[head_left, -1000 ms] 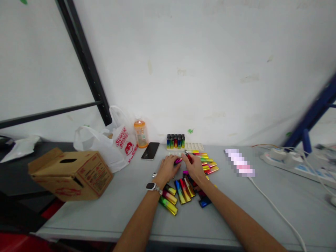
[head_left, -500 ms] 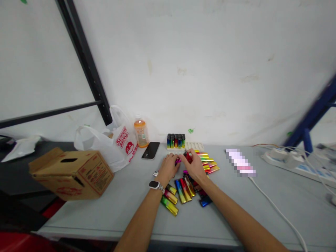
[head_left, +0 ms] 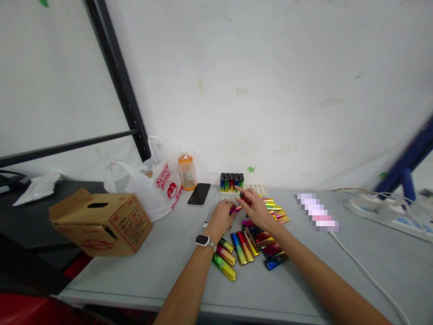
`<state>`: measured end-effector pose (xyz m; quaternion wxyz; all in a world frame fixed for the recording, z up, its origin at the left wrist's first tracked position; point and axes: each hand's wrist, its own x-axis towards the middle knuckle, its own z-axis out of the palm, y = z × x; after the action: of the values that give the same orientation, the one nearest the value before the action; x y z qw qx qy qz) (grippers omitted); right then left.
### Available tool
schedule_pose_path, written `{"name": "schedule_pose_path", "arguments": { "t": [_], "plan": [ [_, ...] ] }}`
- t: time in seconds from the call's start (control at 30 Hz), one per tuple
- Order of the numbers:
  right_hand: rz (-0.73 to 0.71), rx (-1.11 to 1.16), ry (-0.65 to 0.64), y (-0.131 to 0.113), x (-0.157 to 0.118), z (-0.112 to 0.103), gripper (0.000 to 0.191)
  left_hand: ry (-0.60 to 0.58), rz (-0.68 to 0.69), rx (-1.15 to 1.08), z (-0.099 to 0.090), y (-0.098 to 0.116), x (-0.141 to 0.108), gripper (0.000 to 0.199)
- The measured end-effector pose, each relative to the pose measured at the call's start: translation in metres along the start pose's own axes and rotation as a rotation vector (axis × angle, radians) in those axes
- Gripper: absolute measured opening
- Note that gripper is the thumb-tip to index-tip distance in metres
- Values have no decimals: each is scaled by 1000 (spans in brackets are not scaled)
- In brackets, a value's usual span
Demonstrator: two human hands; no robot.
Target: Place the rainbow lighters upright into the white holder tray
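l hand (head_left: 221,215) grip pinched on pink lighter (head_left: 236,209) at fingertips, r hand (head_left: 257,209) grip prob. clamped on dark-topped lighter (head_left: 241,195)

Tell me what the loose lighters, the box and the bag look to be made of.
The loose lighters: plastic or metal, unclear which; bright reflections show a shiny, mirror-like finish.
The box: matte brown cardboard, judging by its folded flap and cut handle slot.
The bag: probably thin white plastic, given its creases and soft loop handles.

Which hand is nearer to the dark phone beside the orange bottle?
Left. The left hand is to the right of the dark phone; the right hand is farther right, beyond the left hand.
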<state>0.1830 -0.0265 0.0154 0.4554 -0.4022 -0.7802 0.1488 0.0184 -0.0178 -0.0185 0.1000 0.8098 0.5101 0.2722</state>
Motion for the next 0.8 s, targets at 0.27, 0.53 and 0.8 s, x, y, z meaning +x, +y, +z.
{"name": "schedule_pose_path", "arguments": {
  "t": [0.27,0.53,0.8],
  "plan": [
    [-3,-54,-59,32,50,6,28,-29,-94,-59,-3,-3,-2,18],
    [-128,-240,-129,61,96,22,8,-39,-147,-52,-9,-2,-7,13],
    [-168,-393,-139,56,90,22,23,3,-146,-47,-5,-6,-7,13]
  ]
}}
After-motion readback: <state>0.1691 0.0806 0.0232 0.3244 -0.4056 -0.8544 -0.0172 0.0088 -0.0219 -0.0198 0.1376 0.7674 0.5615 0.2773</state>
